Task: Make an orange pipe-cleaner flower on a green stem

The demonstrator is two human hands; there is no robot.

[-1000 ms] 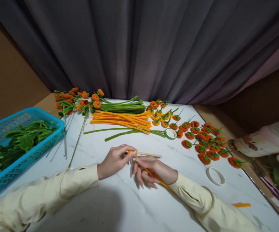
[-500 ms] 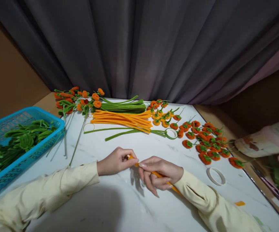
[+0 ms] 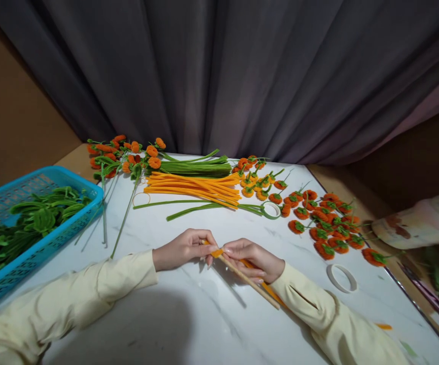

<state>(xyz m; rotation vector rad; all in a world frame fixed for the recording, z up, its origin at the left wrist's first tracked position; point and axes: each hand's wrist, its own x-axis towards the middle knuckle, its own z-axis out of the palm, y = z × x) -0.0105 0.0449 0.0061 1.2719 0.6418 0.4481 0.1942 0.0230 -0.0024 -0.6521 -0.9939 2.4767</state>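
Between my hands is a thin wooden stick point(image 3: 252, 285), slanting down to the right below my right fingers. An orange-yellow pipe cleaner point(image 3: 218, 253) is bent around its upper end. My left hand point(image 3: 185, 250) is closed, pinching the stick's upper end at that bend. My right hand point(image 3: 258, 259) is closed on the pipe cleaner close by, thumb against fingertips. The pipe cleaner's long tail passes through my right palm and emerges beside the sleeve. My fingers partly hide the bend.
Behind my hands lie yellow-orange pipe cleaners point(image 3: 192, 188), green ones point(image 3: 196, 167) and a green tape roll point(image 3: 271, 210). Orange flower heads point(image 3: 324, 248) and a white tape roll point(image 3: 341, 278) are at right. A blue basket point(image 3: 100, 197) with green leaves stands left.
The wooden stick, earlier mostly hidden with only a pale tip showing, now points down to the right. My right fingers have drawn in and both hands have risen slightly.
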